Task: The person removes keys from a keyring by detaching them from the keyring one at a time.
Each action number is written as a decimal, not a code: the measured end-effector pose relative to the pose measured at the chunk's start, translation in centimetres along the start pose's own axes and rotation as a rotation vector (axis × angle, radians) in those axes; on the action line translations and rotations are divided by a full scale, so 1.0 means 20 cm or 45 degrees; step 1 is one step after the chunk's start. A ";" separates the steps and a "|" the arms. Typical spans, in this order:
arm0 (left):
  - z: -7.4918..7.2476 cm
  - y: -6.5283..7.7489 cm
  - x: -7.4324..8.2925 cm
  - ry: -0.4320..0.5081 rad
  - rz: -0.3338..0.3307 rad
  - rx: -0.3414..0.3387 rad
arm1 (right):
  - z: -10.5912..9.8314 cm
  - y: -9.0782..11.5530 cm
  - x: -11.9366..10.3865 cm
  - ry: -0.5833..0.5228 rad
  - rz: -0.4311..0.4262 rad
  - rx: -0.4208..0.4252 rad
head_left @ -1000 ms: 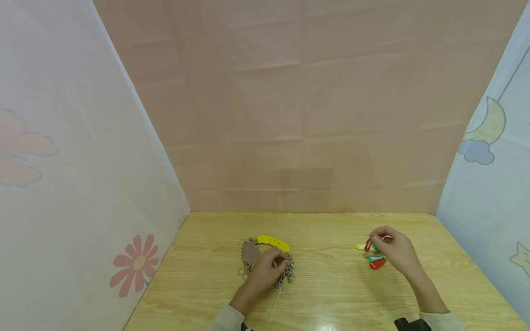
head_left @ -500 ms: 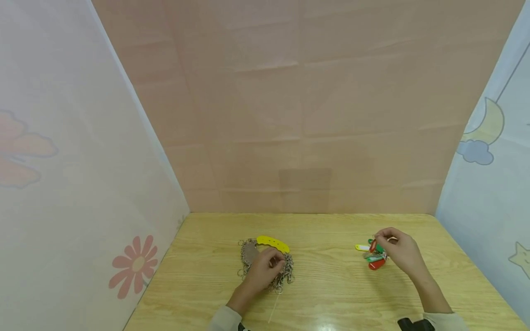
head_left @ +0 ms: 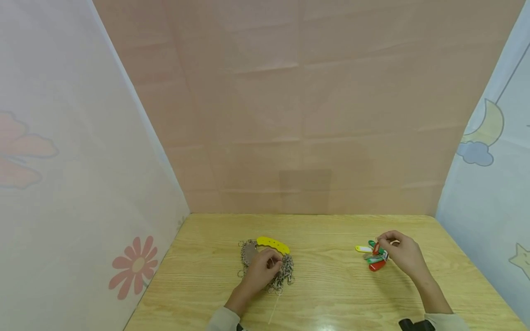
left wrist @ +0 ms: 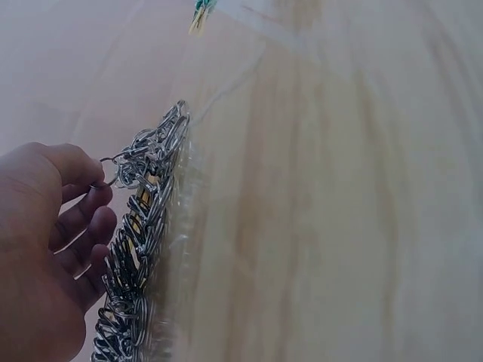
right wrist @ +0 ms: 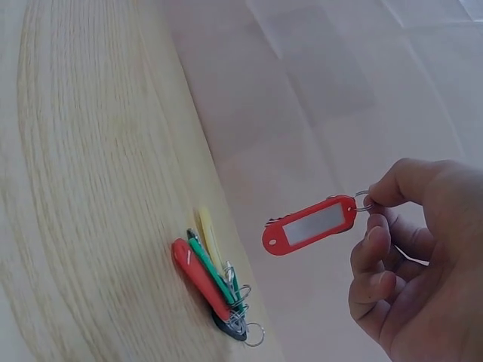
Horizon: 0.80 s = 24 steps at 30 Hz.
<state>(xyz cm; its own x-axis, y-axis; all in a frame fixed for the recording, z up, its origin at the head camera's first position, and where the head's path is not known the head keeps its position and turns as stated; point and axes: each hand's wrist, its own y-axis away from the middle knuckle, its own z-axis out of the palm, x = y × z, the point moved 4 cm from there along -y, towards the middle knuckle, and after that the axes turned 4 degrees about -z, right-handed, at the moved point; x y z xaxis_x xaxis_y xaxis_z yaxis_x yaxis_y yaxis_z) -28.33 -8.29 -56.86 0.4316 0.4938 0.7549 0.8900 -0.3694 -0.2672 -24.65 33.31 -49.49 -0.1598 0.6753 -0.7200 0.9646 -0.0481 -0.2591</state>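
Between thumb and finger, my left hand [head_left: 262,271] pinches a small metal ring [left wrist: 108,172] linked to a bundle of silver chains and rings [left wrist: 143,226]. In the head view the bundle [head_left: 285,273] hangs around a yellow curved strip [head_left: 273,243] with holes and a grey-brown plate [head_left: 249,252], partly behind the hand. On the right, my right hand [head_left: 403,255] pinches the split ring [right wrist: 364,200] of a red key tag [right wrist: 311,225], whose pale label window faces the right wrist camera. The tag is held up above the table; a second dark edge shows behind it.
Below the right hand lies a small pile of key tags: a yellow one [head_left: 363,248], a green one [head_left: 374,260] and a red one [head_left: 377,266], with metal rings. A thin pale strand [head_left: 273,309] runs toward the wooden table's [head_left: 327,285] front. Fabric walls stand behind and on both sides.
My right hand has shifted slightly right and toward me with the red key tag, uncovering more of the tag pile. The left hand has drifted slightly left with its ring.
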 end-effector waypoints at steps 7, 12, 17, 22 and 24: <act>-0.02 0.01 0.00 -0.100 0.064 0.044 | 0.01 -0.01 0.04 0.021 0.022 -0.018; -0.02 0.01 0.00 -0.167 0.058 0.065 | 0.03 -0.02 0.08 0.045 0.012 -0.032; -0.02 0.01 -0.01 -0.202 0.000 0.044 | 0.06 -0.03 0.12 0.067 0.006 -0.040; -0.02 0.01 0.00 -0.216 -0.028 0.020 | 0.08 -0.04 0.16 0.106 0.015 -0.054; -0.02 0.01 -0.01 -0.217 -0.033 0.013 | 0.09 -0.04 0.16 0.105 0.027 -0.060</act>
<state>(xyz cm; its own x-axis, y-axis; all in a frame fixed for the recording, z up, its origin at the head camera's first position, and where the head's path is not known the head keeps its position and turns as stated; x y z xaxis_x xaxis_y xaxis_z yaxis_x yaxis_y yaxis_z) -28.34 -8.77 -56.73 0.4265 0.6295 0.6495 0.9022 -0.3472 -0.2559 -26.30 34.27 -52.79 -0.1233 0.7330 -0.6690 0.9767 -0.0296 -0.2124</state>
